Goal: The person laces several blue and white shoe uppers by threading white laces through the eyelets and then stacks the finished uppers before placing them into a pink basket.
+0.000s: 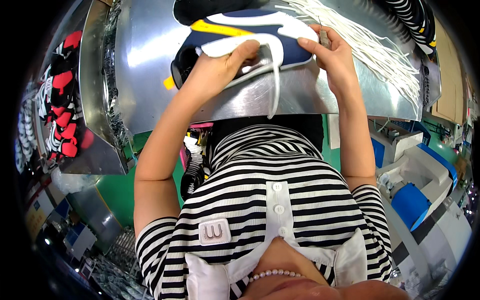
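Observation:
A navy shoe upper [295, 50] with white and yellow panels lies across the metal table in front of me. My left hand [217, 70] is closed on its near white edge, thumb on top. A white shoelace [276, 92] loops from the upper and hangs over its near side. At the white end on the right, my right hand [337, 57] has thumb and fingers at the edge of the upper. A small hand tool [324, 39] with a greyish, wrapped-looking handle and a thin tip is held in that hand.
Many loose white laces [372, 52] are spread over the metal table [165, 107] on the right. A black shoe piece [200, 9] lies beyond the upper. Red and black shoe parts [64, 100] are stacked at the left; striped black ones [415, 20] stand far right.

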Tool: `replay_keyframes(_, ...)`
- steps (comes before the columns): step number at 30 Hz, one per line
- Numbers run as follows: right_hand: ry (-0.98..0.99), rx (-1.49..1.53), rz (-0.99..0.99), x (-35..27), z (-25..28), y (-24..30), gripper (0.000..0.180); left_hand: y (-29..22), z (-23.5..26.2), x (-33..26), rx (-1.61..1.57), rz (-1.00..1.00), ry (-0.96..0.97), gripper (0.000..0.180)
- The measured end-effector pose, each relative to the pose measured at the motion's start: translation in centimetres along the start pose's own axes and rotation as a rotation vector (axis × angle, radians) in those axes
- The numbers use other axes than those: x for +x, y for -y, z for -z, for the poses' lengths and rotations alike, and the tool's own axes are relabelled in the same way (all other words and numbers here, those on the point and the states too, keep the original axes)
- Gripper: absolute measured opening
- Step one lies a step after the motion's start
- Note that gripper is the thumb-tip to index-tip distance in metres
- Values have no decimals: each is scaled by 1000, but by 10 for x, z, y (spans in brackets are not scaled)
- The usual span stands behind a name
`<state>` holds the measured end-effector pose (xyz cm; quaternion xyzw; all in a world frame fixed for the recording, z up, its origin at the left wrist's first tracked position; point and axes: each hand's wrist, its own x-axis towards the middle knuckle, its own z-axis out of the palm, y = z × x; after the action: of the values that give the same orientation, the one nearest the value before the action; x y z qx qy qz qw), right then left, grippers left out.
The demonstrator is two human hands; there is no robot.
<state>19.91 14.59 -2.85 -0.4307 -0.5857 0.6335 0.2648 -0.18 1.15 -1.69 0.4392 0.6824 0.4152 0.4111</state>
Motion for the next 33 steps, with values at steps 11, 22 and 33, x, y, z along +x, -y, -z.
replay_keyframes(11, 246, -133, -64, -34, -20, -27, 18, -12, -13, -24, 566, -396, -92, 26)
replay_keyframes(22, 447, -622, 142, -141, 65, -45, 14, -69, 39, -30, 325, -458, -381, 24)
replay_keyframes(33, 156, -118, 360, -48, -6, -5, 15, -13, -15, -33, 673, -300, 44, 27)
